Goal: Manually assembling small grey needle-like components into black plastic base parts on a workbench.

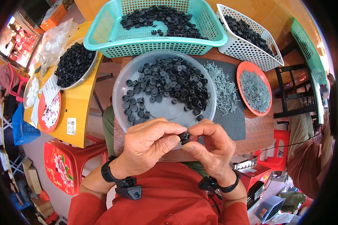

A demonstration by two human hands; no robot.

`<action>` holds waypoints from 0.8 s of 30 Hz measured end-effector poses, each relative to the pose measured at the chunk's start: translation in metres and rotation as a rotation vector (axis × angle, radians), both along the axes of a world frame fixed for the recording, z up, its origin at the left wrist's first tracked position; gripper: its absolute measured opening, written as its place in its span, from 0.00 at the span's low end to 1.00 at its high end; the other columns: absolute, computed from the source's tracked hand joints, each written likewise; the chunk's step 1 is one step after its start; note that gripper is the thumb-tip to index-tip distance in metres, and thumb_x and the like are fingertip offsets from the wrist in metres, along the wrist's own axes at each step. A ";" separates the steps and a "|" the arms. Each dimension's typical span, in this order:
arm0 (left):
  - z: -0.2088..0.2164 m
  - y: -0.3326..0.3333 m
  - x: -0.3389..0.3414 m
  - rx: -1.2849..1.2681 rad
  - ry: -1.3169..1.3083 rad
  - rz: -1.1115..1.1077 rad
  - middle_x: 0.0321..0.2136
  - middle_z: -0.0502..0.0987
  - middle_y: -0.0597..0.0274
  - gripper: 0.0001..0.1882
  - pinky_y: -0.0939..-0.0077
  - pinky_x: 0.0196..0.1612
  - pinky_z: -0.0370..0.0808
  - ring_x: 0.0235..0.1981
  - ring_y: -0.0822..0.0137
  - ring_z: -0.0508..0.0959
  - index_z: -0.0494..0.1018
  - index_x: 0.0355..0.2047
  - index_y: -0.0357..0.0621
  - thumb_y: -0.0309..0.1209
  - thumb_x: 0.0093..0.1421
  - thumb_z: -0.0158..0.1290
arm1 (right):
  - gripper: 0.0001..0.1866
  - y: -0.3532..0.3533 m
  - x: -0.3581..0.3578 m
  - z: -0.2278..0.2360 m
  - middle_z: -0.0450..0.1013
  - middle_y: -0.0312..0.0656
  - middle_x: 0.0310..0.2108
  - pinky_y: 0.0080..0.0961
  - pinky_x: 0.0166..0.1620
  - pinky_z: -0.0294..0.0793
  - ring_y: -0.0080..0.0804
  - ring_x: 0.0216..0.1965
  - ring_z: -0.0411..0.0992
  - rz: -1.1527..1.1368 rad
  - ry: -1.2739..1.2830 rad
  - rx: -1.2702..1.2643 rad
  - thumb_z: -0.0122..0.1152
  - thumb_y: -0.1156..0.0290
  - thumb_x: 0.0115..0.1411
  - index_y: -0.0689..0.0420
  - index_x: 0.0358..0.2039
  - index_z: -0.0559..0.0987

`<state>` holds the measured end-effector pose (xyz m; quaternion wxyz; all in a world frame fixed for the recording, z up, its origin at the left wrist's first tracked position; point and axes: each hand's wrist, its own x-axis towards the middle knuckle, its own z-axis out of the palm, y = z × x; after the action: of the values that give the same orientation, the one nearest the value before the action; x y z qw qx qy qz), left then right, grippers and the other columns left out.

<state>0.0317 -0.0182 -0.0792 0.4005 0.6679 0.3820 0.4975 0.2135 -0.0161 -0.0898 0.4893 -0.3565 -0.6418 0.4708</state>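
Note:
Over the near side of a clear round tub (165,111), my left hand (143,141) and my right hand (213,147) meet at one small black plastic part (184,137). Thumb and forefinger of each hand pinch it from either side, and a small opening shows on its upper face. The fingertips hide part of it. Many black round plastic parts (165,77), cup-like with small holes, lie loose in the tub, thickest at the far and right sides. Beside the tub, a pile of silver screws (222,84) rests on a dark mat (234,125).
An orange-red plate (266,111) of screws stands at right. Behind the tub are a turquoise basket (146,48) and a white basket (244,56), both with black parts. Left, a yellow table (90,84) carries a bowl of black parts (76,64). A red stool (60,165) stands below it.

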 end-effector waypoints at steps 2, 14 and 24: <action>0.000 -0.002 0.001 -0.039 -0.009 -0.012 0.26 0.76 0.58 0.08 0.80 0.28 0.71 0.25 0.69 0.76 0.75 0.36 0.36 0.22 0.54 0.55 | 0.13 0.001 0.000 -0.002 0.72 0.41 0.27 0.18 0.28 0.68 0.24 0.24 0.68 -0.018 -0.036 0.077 0.67 0.77 0.48 0.65 0.34 0.74; 0.003 -0.008 0.009 -0.519 -0.392 0.045 0.26 0.76 0.57 0.09 0.84 0.28 0.74 0.23 0.72 0.76 0.74 0.33 0.29 0.26 0.55 0.56 | 0.16 -0.002 -0.005 0.006 0.72 0.44 0.26 0.26 0.25 0.67 0.36 0.23 0.69 -0.152 -0.239 0.462 0.67 0.84 0.41 0.63 0.33 0.74; 0.011 -0.001 0.011 -0.621 -0.410 0.003 0.24 0.77 0.54 0.10 0.81 0.23 0.75 0.20 0.71 0.76 0.74 0.34 0.28 0.26 0.58 0.53 | 0.12 0.003 0.005 0.010 0.72 0.42 0.28 0.22 0.31 0.69 0.32 0.28 0.71 -0.075 -0.205 0.218 0.65 0.83 0.45 0.63 0.33 0.76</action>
<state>0.0423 -0.0188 -0.0685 0.6515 0.4006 0.4276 0.4819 0.2180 -0.0132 -0.0794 0.4742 -0.3711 -0.7219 0.3409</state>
